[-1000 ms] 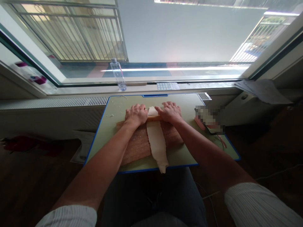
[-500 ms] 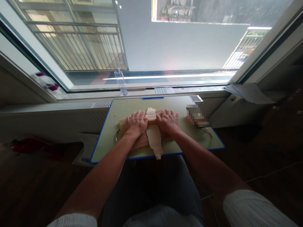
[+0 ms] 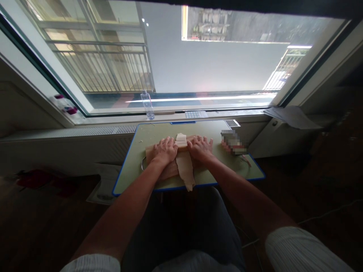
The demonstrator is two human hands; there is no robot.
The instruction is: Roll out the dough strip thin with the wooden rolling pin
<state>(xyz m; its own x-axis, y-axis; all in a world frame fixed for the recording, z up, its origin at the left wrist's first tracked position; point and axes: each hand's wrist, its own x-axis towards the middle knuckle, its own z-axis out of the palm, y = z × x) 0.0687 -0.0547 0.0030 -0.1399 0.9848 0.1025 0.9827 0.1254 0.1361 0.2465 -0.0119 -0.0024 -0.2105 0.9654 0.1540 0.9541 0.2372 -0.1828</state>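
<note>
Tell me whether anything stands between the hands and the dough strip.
Yes: the rolling pin lies across the dough strip, with the left hand and right hand over it. Nothing else visible stands in the way.

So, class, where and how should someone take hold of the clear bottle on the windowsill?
Probably around the middle of the bottle, coming from the room side: it stands tall and narrow on the windowsill, with the window just behind.

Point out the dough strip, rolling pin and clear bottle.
Dough strip (image 3: 185, 168): head view, middle of its near part.
Rolling pin (image 3: 182, 149): head view, its exposed middle.
Clear bottle (image 3: 148, 106): head view, side of its body.
</note>
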